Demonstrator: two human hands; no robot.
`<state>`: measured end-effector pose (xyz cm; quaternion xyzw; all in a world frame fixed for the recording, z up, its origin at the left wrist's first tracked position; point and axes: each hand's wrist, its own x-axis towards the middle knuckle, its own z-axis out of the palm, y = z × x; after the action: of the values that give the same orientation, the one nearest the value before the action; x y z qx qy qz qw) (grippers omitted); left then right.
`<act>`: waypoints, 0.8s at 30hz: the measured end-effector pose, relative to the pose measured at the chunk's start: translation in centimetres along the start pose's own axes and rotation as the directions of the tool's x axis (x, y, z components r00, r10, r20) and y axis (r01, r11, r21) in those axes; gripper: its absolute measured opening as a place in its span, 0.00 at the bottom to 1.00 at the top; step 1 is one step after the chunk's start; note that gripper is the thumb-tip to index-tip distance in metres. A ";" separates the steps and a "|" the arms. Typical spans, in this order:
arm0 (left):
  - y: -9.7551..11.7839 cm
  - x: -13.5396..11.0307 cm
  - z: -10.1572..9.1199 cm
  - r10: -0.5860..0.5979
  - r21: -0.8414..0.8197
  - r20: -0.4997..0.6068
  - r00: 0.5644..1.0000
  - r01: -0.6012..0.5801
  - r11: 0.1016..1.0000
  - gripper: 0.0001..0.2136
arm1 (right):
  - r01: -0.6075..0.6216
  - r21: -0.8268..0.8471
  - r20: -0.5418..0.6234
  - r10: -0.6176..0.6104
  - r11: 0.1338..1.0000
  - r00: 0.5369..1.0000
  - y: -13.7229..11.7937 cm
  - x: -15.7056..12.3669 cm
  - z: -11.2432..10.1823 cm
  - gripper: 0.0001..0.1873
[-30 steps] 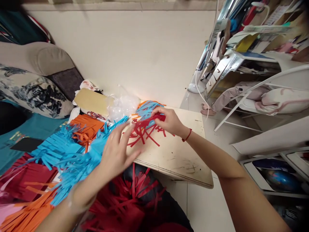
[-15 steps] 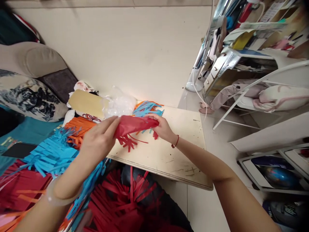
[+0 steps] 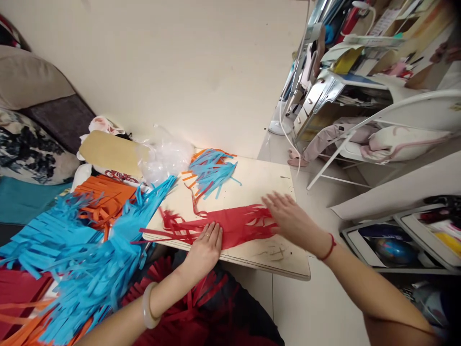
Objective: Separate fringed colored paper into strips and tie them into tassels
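Head view: red fringed paper lies flat across the near part of the board. Left hand flat, fingers together, pressing the paper's near edge w/ palm down. Right hand spread flat, blurred, on its right end. Blue strips at the board's far edge.

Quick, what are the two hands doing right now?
Left hand: open, pressed flat on the red fringed paper.
Right hand: open, flat over the same paper's other end, holding nothing.
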<state>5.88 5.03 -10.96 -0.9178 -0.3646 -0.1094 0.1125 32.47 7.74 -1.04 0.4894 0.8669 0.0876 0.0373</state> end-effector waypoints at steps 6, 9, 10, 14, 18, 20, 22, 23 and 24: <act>0.3 -0.3 -0.4 -0.059 -0.084 0.001 0.998 0.059 0.995 0.20 | 0.343 0.198 -0.254 -0.290 0.918 0.923 -8.2 1.4 3.5 0.26; 0.1 -0.7 -0.5 -0.061 -0.113 -0.013 0.998 0.060 0.992 0.19 | 0.336 0.180 -0.264 -0.284 0.925 0.922 -7.6 1.6 5.4 0.22; 0.0 -0.9 -0.6 -0.053 -0.107 -0.022 0.998 0.050 0.993 0.19 | 0.357 0.174 -0.252 -0.309 0.918 0.917 -6.9 1.4 5.5 0.21; -0.1 -1.2 -1.5 0.008 -0.067 -0.062 0.998 -0.012 0.998 0.17 | 0.394 0.200 -0.165 -0.366 0.897 0.916 -4.5 0.1 4.4 0.21; -0.9 -0.9 -2.8 -0.031 -0.205 -0.068 0.997 0.017 0.979 0.15 | 0.370 0.432 -0.153 -0.338 0.822 0.929 -4.1 1.0 3.4 0.15; -1.8 -0.7 -3.5 -0.073 -0.347 -0.023 0.997 0.061 0.936 0.13 | 0.325 0.602 -0.135 -0.308 0.729 0.942 -3.7 1.9 3.2 0.11; -2.9 -0.4 -4.0 -0.105 -0.462 0.040 0.994 0.111 0.880 0.13 | 0.258 0.684 -0.094 -0.268 0.682 0.959 -3.2 2.7 2.9 0.10; -3.4 -0.3 -4.2 -0.114 -0.505 0.064 0.991 0.131 0.853 0.12 | 0.240 0.680 -0.090 -0.246 0.693 0.965 -3.0 3.0 2.7 0.10; -3.8 -0.1 -4.4 -0.120 -0.540 0.079 0.990 0.144 0.829 0.12 | 0.232 0.654 -0.098 -0.223 0.720 0.970 -2.8 3.1 2.5 0.11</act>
<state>2.63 6.39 -6.37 -0.8866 -0.3834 -0.1967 -0.1682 28.85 9.25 -3.91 0.3600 0.8951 -0.2268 -0.1330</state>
